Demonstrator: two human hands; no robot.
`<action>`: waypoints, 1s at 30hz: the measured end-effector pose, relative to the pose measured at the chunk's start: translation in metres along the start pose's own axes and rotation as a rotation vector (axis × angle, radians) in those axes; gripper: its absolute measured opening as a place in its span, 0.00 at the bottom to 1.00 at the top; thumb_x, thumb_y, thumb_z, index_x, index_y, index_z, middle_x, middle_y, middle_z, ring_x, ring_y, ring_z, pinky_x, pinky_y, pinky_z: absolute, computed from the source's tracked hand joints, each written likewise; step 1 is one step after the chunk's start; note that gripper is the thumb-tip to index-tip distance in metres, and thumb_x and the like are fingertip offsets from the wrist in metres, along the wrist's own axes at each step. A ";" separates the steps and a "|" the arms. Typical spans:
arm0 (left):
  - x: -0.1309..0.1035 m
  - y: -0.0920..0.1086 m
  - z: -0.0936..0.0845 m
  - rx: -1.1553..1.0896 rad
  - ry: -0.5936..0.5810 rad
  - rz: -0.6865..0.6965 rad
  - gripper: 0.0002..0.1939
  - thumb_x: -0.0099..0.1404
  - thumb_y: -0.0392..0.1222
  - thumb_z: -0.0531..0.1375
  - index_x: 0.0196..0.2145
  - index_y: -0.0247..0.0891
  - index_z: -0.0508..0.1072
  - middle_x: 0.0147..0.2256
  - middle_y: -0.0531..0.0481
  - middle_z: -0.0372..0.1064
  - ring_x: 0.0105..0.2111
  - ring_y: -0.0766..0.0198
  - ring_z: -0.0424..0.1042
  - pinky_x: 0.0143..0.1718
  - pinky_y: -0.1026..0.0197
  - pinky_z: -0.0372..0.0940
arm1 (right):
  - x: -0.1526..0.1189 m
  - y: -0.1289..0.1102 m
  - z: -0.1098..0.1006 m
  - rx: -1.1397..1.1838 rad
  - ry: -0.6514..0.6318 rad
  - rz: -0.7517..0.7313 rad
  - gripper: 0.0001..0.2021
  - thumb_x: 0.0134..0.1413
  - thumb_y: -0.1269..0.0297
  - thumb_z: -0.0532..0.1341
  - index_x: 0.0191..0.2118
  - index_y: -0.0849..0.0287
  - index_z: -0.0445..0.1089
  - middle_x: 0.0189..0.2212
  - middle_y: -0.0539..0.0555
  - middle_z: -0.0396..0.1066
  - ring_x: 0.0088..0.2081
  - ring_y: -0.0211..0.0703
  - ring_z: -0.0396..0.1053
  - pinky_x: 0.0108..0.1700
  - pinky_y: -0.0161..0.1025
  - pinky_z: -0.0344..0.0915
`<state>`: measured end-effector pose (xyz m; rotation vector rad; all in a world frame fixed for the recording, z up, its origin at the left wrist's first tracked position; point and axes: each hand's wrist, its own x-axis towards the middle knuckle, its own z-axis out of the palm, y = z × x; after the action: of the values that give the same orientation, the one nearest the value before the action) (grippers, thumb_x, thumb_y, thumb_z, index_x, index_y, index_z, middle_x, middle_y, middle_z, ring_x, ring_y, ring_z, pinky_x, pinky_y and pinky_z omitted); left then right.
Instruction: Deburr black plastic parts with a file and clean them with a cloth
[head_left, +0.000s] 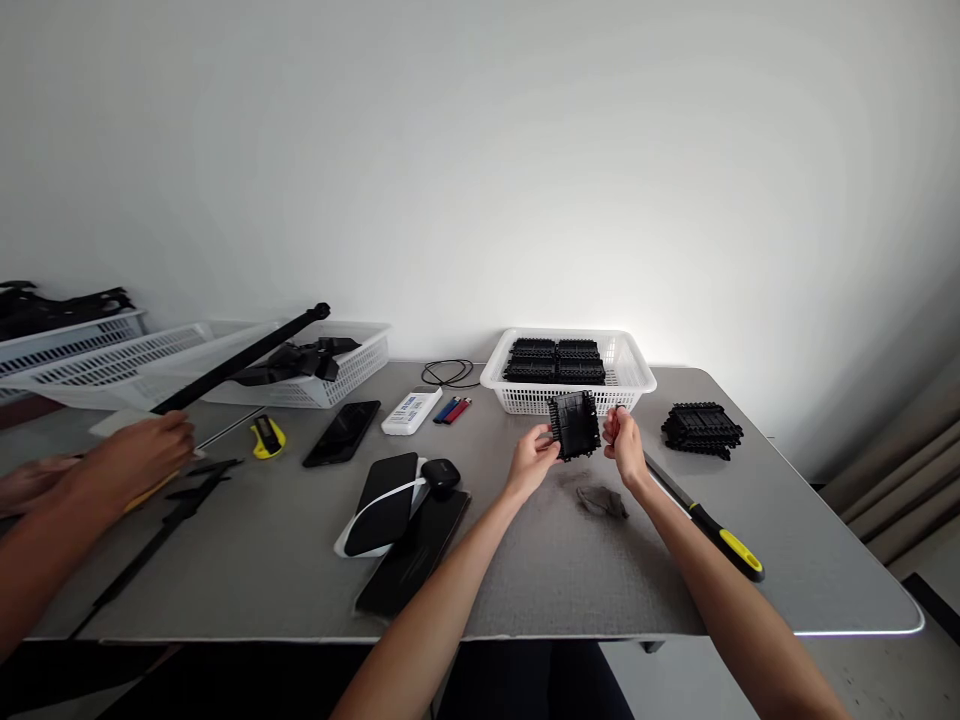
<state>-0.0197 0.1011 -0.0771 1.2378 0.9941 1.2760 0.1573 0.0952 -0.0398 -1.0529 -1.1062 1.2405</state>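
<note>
My left hand (535, 458) grips the left edge of a black ribbed plastic part (576, 425) with toothed sides, held tilted up above the table. Just to the right of that part is my right hand (625, 446), its fingers closed. A small reddish bit shows at its fingertips, too small to name. Below the hands a crumpled dark rag (602, 502) lies on the table. Similar black parts (555, 362) lie in rows in a white plastic basket (529, 402) behind my hands. A stack of such parts (702, 430) stands to the right.
A long tool with a black and yellow handle (727, 543) lies beside my right forearm. Left are lighters (452, 410), a white box (412, 411), a phone (342, 433) and a yellow cutter (267, 437). At far left a co-worker's hand (142, 455) is near a long black bar (240, 358).
</note>
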 end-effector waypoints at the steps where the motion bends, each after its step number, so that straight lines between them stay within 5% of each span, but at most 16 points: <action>1: -0.001 0.001 0.000 0.014 0.002 0.004 0.20 0.53 0.45 0.67 0.42 0.37 0.68 0.33 0.47 0.76 0.31 0.61 0.76 0.34 0.56 0.74 | -0.001 -0.001 0.002 0.034 -0.035 0.016 0.18 0.55 0.42 0.47 0.29 0.53 0.52 0.22 0.45 0.47 0.21 0.35 0.44 0.20 0.31 0.39; 12: -0.003 0.004 0.004 0.114 -0.073 0.073 0.16 0.54 0.44 0.64 0.36 0.40 0.62 0.25 0.57 0.67 0.23 0.69 0.68 0.31 0.62 0.69 | -0.014 -0.017 0.011 0.218 -0.385 0.318 0.12 0.48 0.52 0.51 0.25 0.56 0.54 0.22 0.46 0.46 0.22 0.35 0.44 0.20 0.31 0.40; 18: -0.007 0.005 0.006 0.174 -0.140 0.132 0.12 0.56 0.42 0.62 0.37 0.40 0.63 0.27 0.56 0.69 0.25 0.69 0.68 0.30 0.66 0.63 | -0.012 -0.020 0.009 0.215 -0.380 0.403 0.12 0.47 0.53 0.50 0.24 0.55 0.51 0.21 0.46 0.44 0.21 0.35 0.42 0.20 0.31 0.37; 30: -0.012 0.005 0.010 0.237 -0.167 0.160 0.10 0.57 0.42 0.61 0.37 0.41 0.64 0.30 0.53 0.72 0.30 0.65 0.74 0.37 0.61 0.69 | -0.010 -0.020 0.006 0.219 -0.340 0.486 0.10 0.46 0.55 0.49 0.24 0.55 0.50 0.19 0.44 0.43 0.20 0.34 0.38 0.19 0.31 0.32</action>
<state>-0.0119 0.0878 -0.0726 1.6069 0.9593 1.1767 0.1544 0.0839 -0.0191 -0.9950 -0.9602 1.9395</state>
